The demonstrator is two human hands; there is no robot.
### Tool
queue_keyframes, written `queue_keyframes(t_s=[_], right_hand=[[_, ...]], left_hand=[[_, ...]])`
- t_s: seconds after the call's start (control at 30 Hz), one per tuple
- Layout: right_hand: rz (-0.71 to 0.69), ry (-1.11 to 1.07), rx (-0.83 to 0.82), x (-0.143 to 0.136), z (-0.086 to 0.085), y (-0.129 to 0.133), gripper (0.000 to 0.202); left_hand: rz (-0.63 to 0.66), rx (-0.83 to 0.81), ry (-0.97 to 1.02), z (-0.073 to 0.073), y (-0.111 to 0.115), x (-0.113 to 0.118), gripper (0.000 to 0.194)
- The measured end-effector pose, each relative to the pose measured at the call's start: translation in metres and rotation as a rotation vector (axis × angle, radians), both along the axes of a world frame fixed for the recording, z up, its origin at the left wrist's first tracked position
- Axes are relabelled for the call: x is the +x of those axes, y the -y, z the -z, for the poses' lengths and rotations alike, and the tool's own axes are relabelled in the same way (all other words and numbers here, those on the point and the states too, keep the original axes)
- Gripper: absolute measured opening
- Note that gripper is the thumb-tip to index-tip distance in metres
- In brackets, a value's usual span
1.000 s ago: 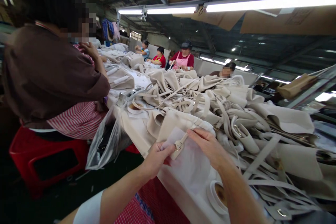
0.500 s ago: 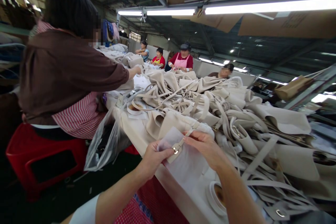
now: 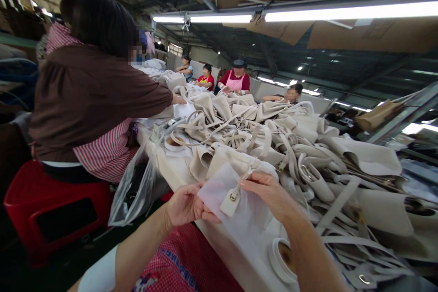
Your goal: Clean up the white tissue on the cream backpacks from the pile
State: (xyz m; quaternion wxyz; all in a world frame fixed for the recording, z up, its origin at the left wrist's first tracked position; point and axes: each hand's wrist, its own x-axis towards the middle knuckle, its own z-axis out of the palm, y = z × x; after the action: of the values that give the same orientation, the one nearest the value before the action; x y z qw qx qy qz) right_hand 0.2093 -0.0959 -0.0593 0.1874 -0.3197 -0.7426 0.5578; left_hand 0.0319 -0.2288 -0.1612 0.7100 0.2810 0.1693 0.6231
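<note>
My left hand [image 3: 191,205] is closed on the left edge of a thin translucent white sheet [image 3: 219,180]. My right hand [image 3: 265,189] pinches a narrow beige strap between thumb and fingertips. From that strap hangs a small cream tab [image 3: 229,204] with a round metal fitting, lying over the sheet. The strap's far end runs toward a beige bag piece [image 3: 226,157] just beyond my hands. Below my right wrist, a roll of tape [image 3: 275,255] rests on the table.
A big pile of beige bags and straps [image 3: 301,146] covers the table [image 3: 181,169]. A second tape roll [image 3: 175,142] lies at the left. Close on the left, a co-worker in a brown top [image 3: 89,86] sits on a red stool [image 3: 25,205]. A clear plastic bag [image 3: 133,196] hangs off the table edge.
My left hand has let go of the tab with the metal fitting and moved left and down onto the sheet's edge. The tab now hangs turned from my right hand, which stays nearly still.
</note>
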Motion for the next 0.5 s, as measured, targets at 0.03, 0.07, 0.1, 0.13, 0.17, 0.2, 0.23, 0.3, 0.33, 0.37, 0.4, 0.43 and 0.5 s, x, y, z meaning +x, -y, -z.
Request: queue_keyframes(t_s=[0.03, 0.07, 0.1, 0.13, 0.17, 0.2, 0.23, 0.3, 0.33, 0.37, 0.4, 0.43, 0.5], right_hand=[[-0.003, -0.001, -0.003, 0.0, 0.0, 0.0, 0.029], [-0.008, 0.001, -0.004, 0.0, -0.001, -0.001, 0.03], [-0.012, 0.005, -0.001, 0.0, -0.001, -0.001, 0.03], [-0.015, 0.008, 0.006, 0.0, -0.001, -0.001, 0.03], [-0.017, 0.01, 0.01, 0.0, -0.001, -0.001, 0.03], [-0.018, 0.007, 0.009, 0.0, -0.001, -0.001, 0.029], [-0.018, 0.001, 0.0, 0.0, 0.0, -0.001, 0.028], [-0.03, -0.018, -0.046, 0.0, 0.001, -0.001, 0.026], [-0.04, -0.026, -0.074, -0.001, 0.001, -0.001, 0.026], [-0.049, -0.031, -0.098, -0.001, 0.001, -0.001, 0.026], [-0.056, -0.032, -0.113, -0.001, 0.001, -0.001, 0.028], [-0.059, -0.032, -0.118, -0.001, 0.002, -0.002, 0.029], [-0.032, -0.052, -0.087, 0.001, 0.003, -0.003, 0.031]], left_hand=[[0.021, -0.049, -0.011, 0.002, -0.006, 0.0, 0.038], [0.016, -0.105, -0.039, 0.002, -0.013, 0.001, 0.035], [-0.01, -0.154, -0.073, 0.0, -0.019, 0.005, 0.032], [-0.038, -0.189, -0.109, -0.003, -0.025, 0.009, 0.029], [-0.059, -0.207, -0.145, -0.008, -0.03, 0.013, 0.027], [-0.071, -0.209, -0.177, -0.013, -0.033, 0.018, 0.027], [-0.076, -0.201, -0.205, -0.018, -0.036, 0.021, 0.029], [-0.079, -0.178, -0.267, -0.028, -0.04, 0.027, 0.034], [-0.089, -0.17, -0.306, -0.032, -0.041, 0.03, 0.037], [-0.108, -0.165, -0.348, -0.035, -0.042, 0.031, 0.038], [-0.131, -0.163, -0.392, -0.037, -0.043, 0.033, 0.039], [-0.157, -0.163, -0.43, -0.039, -0.043, 0.034, 0.039], [-0.211, -0.153, -0.482, -0.043, -0.044, 0.038, 0.037]])
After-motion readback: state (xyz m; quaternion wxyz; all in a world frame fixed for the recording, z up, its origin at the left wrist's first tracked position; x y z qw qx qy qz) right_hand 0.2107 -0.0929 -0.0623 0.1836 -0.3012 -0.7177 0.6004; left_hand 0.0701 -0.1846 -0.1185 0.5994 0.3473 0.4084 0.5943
